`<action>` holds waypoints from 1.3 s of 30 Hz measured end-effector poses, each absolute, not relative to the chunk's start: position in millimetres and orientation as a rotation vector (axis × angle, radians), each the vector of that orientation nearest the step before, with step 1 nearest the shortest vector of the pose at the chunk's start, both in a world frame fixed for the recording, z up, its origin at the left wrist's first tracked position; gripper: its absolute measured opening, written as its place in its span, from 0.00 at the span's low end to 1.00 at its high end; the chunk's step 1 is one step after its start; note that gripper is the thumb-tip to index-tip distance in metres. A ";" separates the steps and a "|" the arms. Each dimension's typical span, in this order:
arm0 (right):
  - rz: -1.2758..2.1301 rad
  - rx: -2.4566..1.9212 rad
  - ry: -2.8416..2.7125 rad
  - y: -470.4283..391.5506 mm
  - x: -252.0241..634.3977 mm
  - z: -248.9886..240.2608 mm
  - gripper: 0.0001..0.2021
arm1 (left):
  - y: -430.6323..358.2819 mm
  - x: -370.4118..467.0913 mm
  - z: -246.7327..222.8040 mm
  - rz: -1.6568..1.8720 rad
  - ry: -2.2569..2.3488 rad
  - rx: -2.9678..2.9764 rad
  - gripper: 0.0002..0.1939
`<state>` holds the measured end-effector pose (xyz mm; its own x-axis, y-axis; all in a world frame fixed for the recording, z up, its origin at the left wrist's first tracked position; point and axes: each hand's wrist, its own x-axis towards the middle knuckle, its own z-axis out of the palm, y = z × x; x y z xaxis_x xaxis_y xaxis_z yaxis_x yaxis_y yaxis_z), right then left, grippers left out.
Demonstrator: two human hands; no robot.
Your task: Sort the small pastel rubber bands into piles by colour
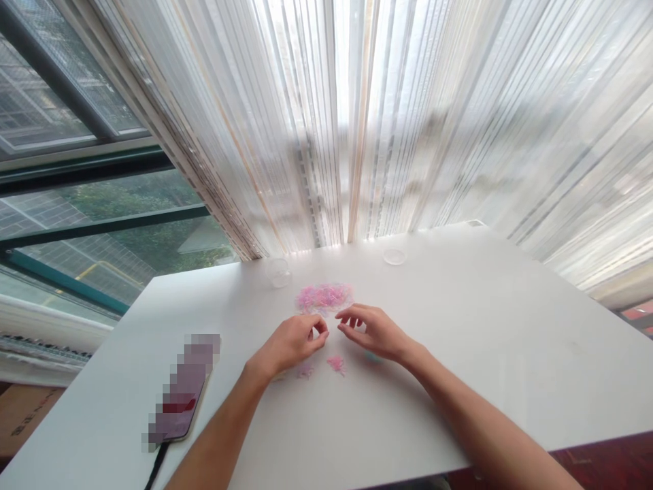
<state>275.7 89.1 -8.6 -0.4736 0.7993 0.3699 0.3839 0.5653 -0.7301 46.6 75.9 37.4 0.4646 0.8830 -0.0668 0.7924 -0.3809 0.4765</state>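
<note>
Pink-and-pastel pieces (324,297) lay in a loose, wide heap on the white bench (510,340), just on the far side of our two hands. They were small and thin, too small for us to tell their exact shape. Our left hand (296,337) stretched from the near left, its grip drawn to a pinch with thumb and forefinger tips together; we could not tell whether a piece was caught between them. Our right hand (376,329) stretched from the near right, fingers loosely bent and its grip spread partway, thumb apart from the forefinger, and we saw nothing held in it. The two sets of fingertips faced each other near the heap, with a narrow gap between. On the near side of that gap lay a small pink cluster (336,365), with a paler lilac cluster (305,371) just to its left, and a blue-green patch (372,356) showed partly hidden by our right hand. Toward the far edge we had a clear container (279,273) on the left and a clear shallow disc (394,256) farther right, well apart. At the near left lay a phone (192,412), its screen blurred into blocks, with a black cable (156,466) at its near end. Sheer striped curtains (352,136) hung along the far side, and a window (127,204) showed at the far left.
</note>
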 end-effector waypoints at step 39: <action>0.925 -0.904 -1.923 66.1 262.1 5.9 0.09 | 55.0 37.8 38.3 0.818 1.236 1.993 0.05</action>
<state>262.1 66.1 5.9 -0.4236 0.8366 0.3473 0.2509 0.4768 -0.8424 37.8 55.0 38.3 0.3625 0.9166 0.1689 0.5137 -0.3477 0.7844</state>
